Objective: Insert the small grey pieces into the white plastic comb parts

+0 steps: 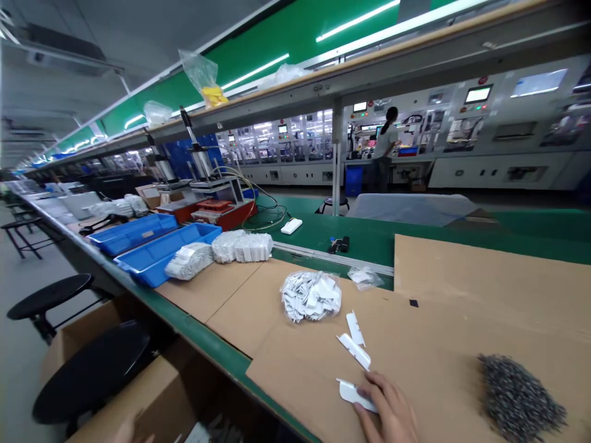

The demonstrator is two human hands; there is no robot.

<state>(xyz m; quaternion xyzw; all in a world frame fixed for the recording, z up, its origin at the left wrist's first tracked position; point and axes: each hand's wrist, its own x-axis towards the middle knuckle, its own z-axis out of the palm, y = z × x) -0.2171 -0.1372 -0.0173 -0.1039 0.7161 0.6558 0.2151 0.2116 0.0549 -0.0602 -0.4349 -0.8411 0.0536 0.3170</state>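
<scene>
White plastic piece (351, 395): is lying flat on the cardboard near the bottom of the head view, tucked under the fingers of the right hand.
Right hand (390, 411): is reaching in from the bottom edge with its fingers (375, 383) partly spread and lying across the piece's right end; the thumb is hidden, so whether it is gripping the piece cannot be told.
Left hand (132, 432): is showing only as a blurred sliver at the bottom edge, well apart from the piece, and how far open it is cannot be told.
Two loose white plastic pieces (354, 339): are lying just above the right hand, one beside the other.
Clear plastic bag (311, 296): is sitting beyond them, packed with small white pieces.
Dark heap of small metal parts (519, 400): is lying on the cardboard to the right of the hand.
Cardboard sheets (295, 384): are covering the near part of the green surface (369, 243).
Blue plastic trays (161, 253): are standing end to end along the far left edge, beside white bundles (244, 247).
Red fixture (217, 215): is sitting further along, with cables trailing from it.
Co-worker (385, 138): is standing at the distant machines (508, 117), facing away.
</scene>
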